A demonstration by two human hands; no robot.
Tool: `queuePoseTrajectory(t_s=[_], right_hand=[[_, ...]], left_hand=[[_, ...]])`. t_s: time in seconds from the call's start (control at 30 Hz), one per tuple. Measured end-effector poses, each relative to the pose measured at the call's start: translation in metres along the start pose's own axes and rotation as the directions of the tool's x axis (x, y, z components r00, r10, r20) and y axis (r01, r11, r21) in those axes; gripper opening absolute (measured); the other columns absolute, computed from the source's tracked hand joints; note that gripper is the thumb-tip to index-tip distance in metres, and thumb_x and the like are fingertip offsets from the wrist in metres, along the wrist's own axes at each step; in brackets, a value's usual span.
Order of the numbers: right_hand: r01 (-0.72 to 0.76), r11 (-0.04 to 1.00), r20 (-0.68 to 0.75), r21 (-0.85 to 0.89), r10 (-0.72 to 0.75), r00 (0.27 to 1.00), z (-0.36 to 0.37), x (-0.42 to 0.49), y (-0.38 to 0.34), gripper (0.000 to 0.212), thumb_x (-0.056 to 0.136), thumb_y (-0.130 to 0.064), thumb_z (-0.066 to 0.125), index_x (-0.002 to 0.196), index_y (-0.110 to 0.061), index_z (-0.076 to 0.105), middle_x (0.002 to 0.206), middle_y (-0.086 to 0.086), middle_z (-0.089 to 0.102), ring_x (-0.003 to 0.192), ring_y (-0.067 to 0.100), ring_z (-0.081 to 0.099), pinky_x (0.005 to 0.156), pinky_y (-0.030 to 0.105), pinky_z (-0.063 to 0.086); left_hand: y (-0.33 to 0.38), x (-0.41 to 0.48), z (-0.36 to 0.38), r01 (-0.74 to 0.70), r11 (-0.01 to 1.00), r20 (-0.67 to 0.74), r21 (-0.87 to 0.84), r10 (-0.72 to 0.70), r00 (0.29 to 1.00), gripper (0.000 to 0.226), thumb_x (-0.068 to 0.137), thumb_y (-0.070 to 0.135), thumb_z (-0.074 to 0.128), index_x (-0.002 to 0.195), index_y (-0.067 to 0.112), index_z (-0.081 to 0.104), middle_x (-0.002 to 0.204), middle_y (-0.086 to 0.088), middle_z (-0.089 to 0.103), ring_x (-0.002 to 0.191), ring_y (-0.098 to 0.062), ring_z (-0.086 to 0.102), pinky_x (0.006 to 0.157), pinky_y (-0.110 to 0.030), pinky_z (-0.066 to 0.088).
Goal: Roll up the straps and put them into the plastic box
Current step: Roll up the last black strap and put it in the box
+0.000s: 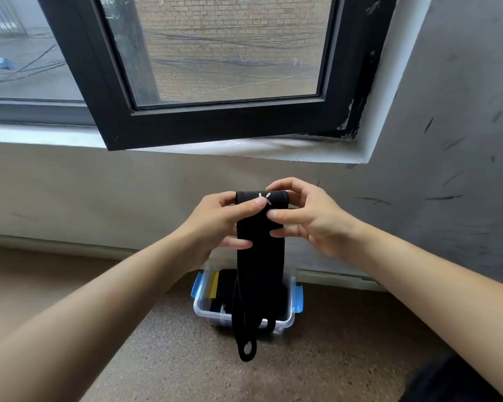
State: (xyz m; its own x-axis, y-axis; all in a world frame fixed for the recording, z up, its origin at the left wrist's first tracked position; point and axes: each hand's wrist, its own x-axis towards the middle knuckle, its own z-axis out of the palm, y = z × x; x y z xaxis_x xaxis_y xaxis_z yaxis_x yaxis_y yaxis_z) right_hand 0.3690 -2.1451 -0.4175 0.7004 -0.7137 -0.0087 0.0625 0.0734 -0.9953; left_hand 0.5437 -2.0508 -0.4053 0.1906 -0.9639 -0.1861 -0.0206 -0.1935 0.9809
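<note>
A wide black strap [260, 250] with a small white mark near its top hangs in front of me, its upper end curled over into a short roll. My left hand [221, 224] pinches the roll's left side, thumb on the front. My right hand [299, 216] pinches the right side, fingers curled behind it. The strap's tail, with a thin loop [246, 348] at the bottom, dangles down over a clear plastic box [285, 322] with blue clips on the floor. Dark rolled straps and something yellow lie inside the box.
The box stands on a speckled brown floor [317, 367] against a pale wall. Above it a dark-framed window sash [215, 123] swings inward over a white sill. A grey scuffed wall [453, 169] closes the right side.
</note>
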Motion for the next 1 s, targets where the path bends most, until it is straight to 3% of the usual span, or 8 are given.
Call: queuePoseTrajectory(t_s=[0.13,0.23,0.33,0.5,0.6,0.7,0.8,1.0], right_hand=[[-0.025,0.998,-0.011,-0.051,0.024,1.0,0.003,0.008,0.001,0.034,0.088,-0.001,0.075,0.116,-0.019,0.067,0.11,0.006,0.07,0.095,0.019,0.075,0.07,0.035,0.06],[-0.107,0.994,-0.001,-0.007,0.107,0.994,0.004,0.009,-0.003,0.03,0.092,-0.025,0.072,0.121,-0.018,0.067,0.105,0.003,0.073,0.094,0.022,0.075,0.068,0.036,0.06],[-0.138,0.99,-0.008,-0.01,0.138,0.99,0.004,0.006,-0.004,0.034,0.089,-0.041,0.069,0.113,-0.017,0.07,0.098,0.003,0.073,0.089,0.024,0.075,0.069,0.036,0.06],[-0.108,0.993,-0.046,0.039,0.11,0.993,-0.003,-0.001,0.0,0.024,0.091,-0.027,0.073,0.111,-0.014,0.069,0.102,0.007,0.073,0.09,0.026,0.075,0.066,0.034,0.059],[-0.079,0.996,-0.049,0.05,0.082,0.995,-0.008,-0.004,0.001,0.024,0.086,-0.02,0.075,0.108,-0.014,0.068,0.097,0.006,0.073,0.091,0.022,0.074,0.069,0.036,0.059],[-0.044,0.999,-0.05,0.029,0.046,0.998,-0.012,-0.006,0.005,0.03,0.083,-0.015,0.077,0.112,-0.012,0.067,0.099,0.01,0.072,0.094,0.023,0.074,0.071,0.037,0.06],[0.009,1.0,-0.054,-0.024,-0.01,0.999,-0.017,-0.008,0.008,0.032,0.087,-0.005,0.075,0.117,-0.012,0.067,0.106,0.013,0.072,0.098,0.027,0.075,0.072,0.035,0.06],[0.112,0.978,-0.053,-0.177,-0.123,0.991,-0.021,-0.01,0.014,0.038,0.086,0.003,0.076,0.116,-0.018,0.065,0.117,0.014,0.068,0.102,0.025,0.074,0.071,0.036,0.061]], left_hand=[[-0.003,0.007,-0.009,-0.03,0.999,-0.025,-0.039,0.029,0.999,0.027,0.089,0.025,0.079,0.114,0.016,0.073,0.108,-0.003,0.077,0.101,-0.023,0.076,0.067,-0.027,0.059],[-0.005,0.01,-0.012,-0.096,0.992,-0.019,-0.079,0.095,0.995,0.031,0.087,0.013,0.079,0.117,0.015,0.07,0.112,-0.008,0.075,0.103,-0.023,0.076,0.072,-0.029,0.06],[-0.008,0.01,-0.011,-0.177,0.982,-0.008,-0.063,0.177,0.984,0.037,0.087,0.005,0.078,0.121,0.015,0.067,0.113,-0.011,0.075,0.103,-0.024,0.076,0.072,-0.029,0.06],[-0.016,0.009,-0.001,-0.283,0.958,0.006,0.045,0.283,0.959,0.039,0.086,0.003,0.079,0.12,0.019,0.067,0.117,-0.011,0.071,0.099,-0.025,0.076,0.068,-0.028,0.06],[-0.015,0.011,0.002,-0.169,0.985,0.047,0.02,0.168,0.985,0.04,0.089,0.008,0.077,0.123,0.026,0.067,0.12,-0.009,0.071,0.102,-0.024,0.075,0.073,-0.034,0.062],[-0.012,0.01,0.003,0.021,0.999,0.144,-0.029,-0.017,0.99,0.032,0.094,0.033,0.07,0.125,0.028,0.068,0.117,-0.004,0.075,0.102,-0.024,0.076,0.08,-0.038,0.062],[-0.012,0.012,0.005,0.078,0.996,0.179,-0.045,-0.069,0.981,0.039,0.093,0.049,0.064,0.123,0.025,0.071,0.112,-0.001,0.078,0.102,-0.022,0.076,0.08,-0.035,0.061],[-0.017,0.018,0.01,-0.011,0.995,0.108,-0.097,0.021,0.994,0.033,0.089,0.033,0.074,0.116,0.013,0.072,0.104,-0.004,0.076,0.098,-0.018,0.076,0.074,-0.03,0.06]])
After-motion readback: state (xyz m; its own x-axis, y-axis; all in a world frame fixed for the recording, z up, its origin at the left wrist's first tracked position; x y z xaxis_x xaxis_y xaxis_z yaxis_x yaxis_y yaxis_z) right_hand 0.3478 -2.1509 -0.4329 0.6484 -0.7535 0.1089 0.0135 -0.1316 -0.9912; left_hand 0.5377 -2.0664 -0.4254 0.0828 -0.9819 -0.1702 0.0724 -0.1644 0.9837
